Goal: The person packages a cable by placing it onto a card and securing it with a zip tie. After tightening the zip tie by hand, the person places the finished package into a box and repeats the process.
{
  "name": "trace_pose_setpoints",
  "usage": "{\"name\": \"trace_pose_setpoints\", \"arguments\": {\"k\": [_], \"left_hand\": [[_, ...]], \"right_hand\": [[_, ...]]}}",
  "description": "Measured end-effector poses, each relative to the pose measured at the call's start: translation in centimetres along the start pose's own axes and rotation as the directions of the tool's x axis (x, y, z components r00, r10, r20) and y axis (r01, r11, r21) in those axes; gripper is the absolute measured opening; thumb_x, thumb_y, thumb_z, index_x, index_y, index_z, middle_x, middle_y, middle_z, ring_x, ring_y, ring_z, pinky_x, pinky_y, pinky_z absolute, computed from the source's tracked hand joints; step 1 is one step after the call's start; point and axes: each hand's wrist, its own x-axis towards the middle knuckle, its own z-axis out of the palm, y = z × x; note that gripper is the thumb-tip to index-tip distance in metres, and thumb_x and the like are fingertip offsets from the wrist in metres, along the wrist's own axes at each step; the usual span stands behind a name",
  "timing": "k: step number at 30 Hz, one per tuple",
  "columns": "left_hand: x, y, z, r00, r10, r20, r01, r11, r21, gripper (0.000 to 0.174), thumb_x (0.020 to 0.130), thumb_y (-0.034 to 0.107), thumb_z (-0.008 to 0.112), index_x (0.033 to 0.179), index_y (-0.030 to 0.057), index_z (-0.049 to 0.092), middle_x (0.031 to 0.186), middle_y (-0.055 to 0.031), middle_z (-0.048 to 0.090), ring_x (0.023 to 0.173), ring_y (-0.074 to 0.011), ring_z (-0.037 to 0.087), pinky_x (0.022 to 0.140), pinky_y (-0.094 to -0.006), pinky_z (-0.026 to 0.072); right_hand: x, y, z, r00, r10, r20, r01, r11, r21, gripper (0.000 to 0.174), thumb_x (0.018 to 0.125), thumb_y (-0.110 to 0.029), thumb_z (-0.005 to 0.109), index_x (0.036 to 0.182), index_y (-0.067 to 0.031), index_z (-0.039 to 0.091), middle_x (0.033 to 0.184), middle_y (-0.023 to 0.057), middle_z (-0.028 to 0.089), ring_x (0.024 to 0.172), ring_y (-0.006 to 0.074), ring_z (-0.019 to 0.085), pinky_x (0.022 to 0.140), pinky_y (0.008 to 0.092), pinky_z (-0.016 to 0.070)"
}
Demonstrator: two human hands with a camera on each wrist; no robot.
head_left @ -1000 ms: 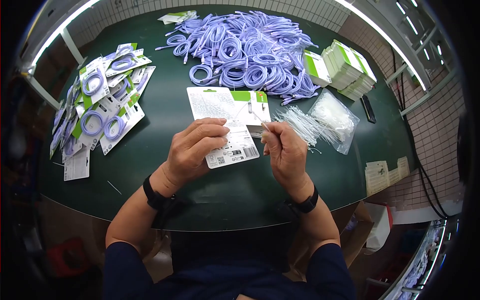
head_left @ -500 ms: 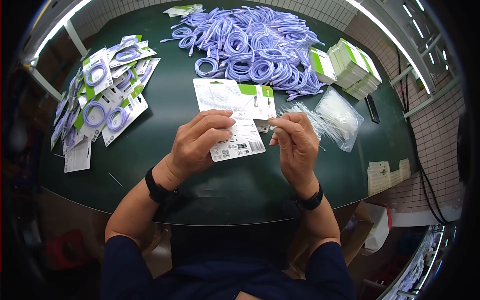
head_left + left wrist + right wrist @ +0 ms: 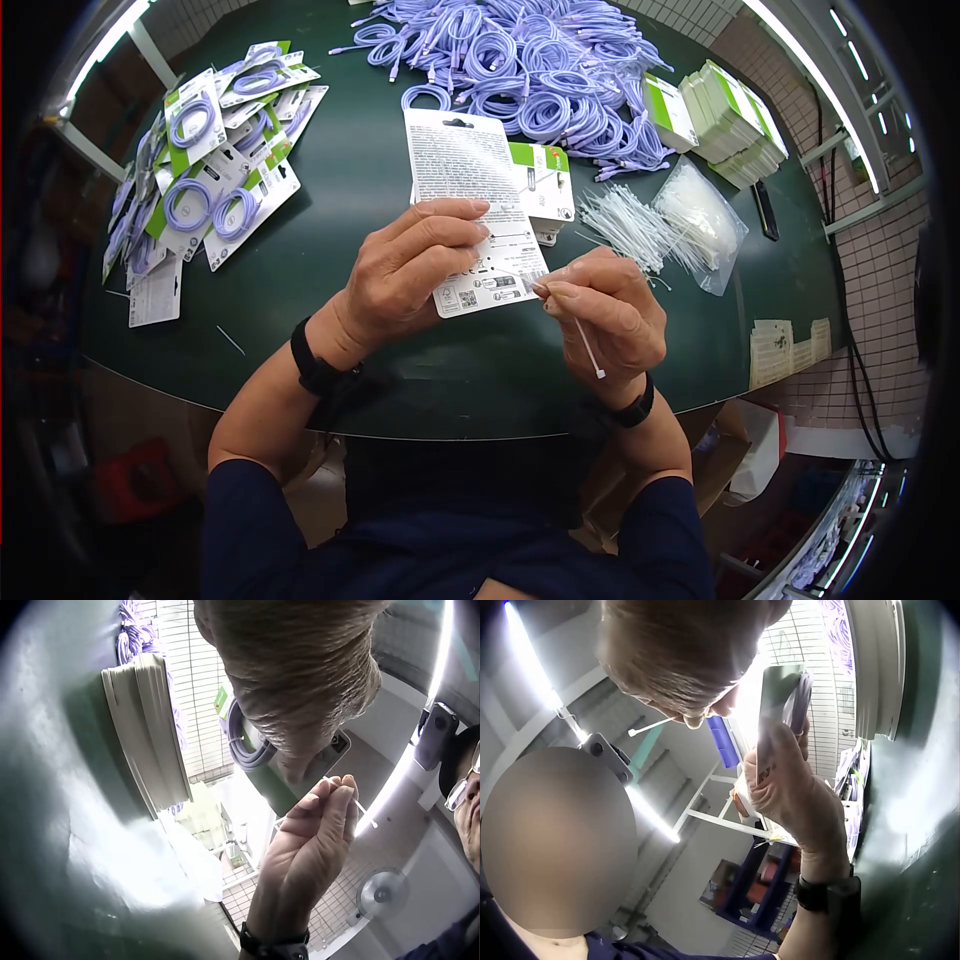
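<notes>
In the head view a white printed card (image 3: 458, 160) stands with its text side up, and my left hand (image 3: 410, 262) grips its lower left part. Behind the card, the left wrist view shows a coiled purple cable (image 3: 247, 746). My right hand (image 3: 612, 312), at the card's lower right corner, pinches a thin white cable tie (image 3: 590, 348) between thumb and finger. The tie's small head points down toward me. The right wrist view also shows the tie (image 3: 651, 727) sticking out from the fingertips.
A pile of coiled purple cables (image 3: 545, 75) lies at the back, with stacked green-white cards (image 3: 725, 125) to its right. Loose ties (image 3: 630, 228) and a clear bag of ties (image 3: 695, 225) are on the right. Carded cables (image 3: 205, 170) are heaped at left.
The right hand has turned and come nearer, so the tie's head now hangs below it. The card stands more to the right, still in the left hand. The head view has shifted slightly.
</notes>
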Motion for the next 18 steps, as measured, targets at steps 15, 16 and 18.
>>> {"name": "trace_pose_setpoints", "arguments": {"k": [15,16,18], "left_hand": [[-0.16,-0.17,-0.15,1.0,0.01,0.027,-0.01,1.0,0.004,0.026,0.076,0.005,0.086,0.087,0.0007,0.064,0.101,-0.0132,0.074,0.109,-0.0352,0.075,0.087,-0.041,0.0637],[-0.14,-0.15,-0.12,0.999,0.013,0.03,-0.013,1.0,0.004,0.026,0.076,0.005,0.087,0.087,0.0007,0.064,0.101,-0.0133,0.074,0.109,-0.0352,0.075,0.086,-0.0409,0.0637],[-0.13,-0.13,-0.07,0.999,0.014,0.029,-0.014,1.0,0.001,0.026,0.076,0.005,0.087,0.087,0.0007,0.063,0.101,-0.0133,0.074,0.109,-0.0352,0.075,0.086,-0.0409,0.0637]], "right_hand": [[-0.14,-0.11,-0.03,1.0,0.013,-0.004,-0.013,0.999,-0.05,0.032,0.083,0.008,0.085,0.112,-0.0031,0.075,0.097,0.0153,0.075,0.079,0.021,0.071,0.065,0.0297,0.0549],[-0.23,-0.01,0.02,1.0,0.018,0.012,-0.017,0.999,-0.041,0.032,0.083,0.007,0.085,0.112,-0.0031,0.075,0.097,0.0152,0.075,0.08,0.0211,0.071,0.066,0.0301,0.0552],[-0.34,0.16,0.11,0.999,0.025,0.045,-0.024,0.999,-0.023,0.032,0.083,0.007,0.085,0.112,-0.0033,0.075,0.097,0.015,0.075,0.081,0.0213,0.072,0.067,0.0308,0.0558]]}}
